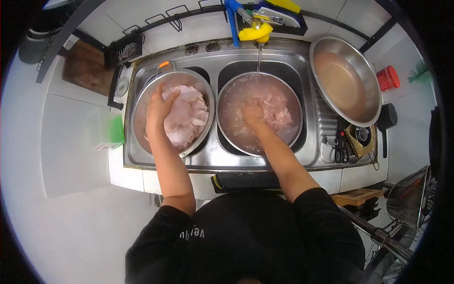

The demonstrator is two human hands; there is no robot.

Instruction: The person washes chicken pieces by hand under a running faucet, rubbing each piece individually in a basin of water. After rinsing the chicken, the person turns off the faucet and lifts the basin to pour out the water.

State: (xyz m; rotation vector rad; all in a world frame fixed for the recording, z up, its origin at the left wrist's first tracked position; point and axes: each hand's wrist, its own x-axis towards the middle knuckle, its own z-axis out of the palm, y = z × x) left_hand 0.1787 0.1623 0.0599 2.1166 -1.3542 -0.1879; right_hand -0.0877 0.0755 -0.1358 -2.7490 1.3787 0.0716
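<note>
My left hand [160, 108] lies over the left side of a metal pot [208, 92] with an orange-tipped handle, its thumb and fingers apart. Beside and under it is a mound of pale pink raw meat [185, 116]. My right hand [253, 115] is dipped into a round metal basin [222, 137] of cloudy pinkish water, its fingers hidden below the surface. Pieces of raw meat [278, 110] lie in the water just right of that hand. From the tap [259, 40], a thin stream runs into the back of the basin.
Both vessels stand in a double steel sink [198, 162]. A large metal bowl [372, 94] of murky liquid sits on the right drainboard. Scissors [340, 149] lie in front of it. A green-and-clear container [113, 130] stands at left, a red cup [388, 78] at right.
</note>
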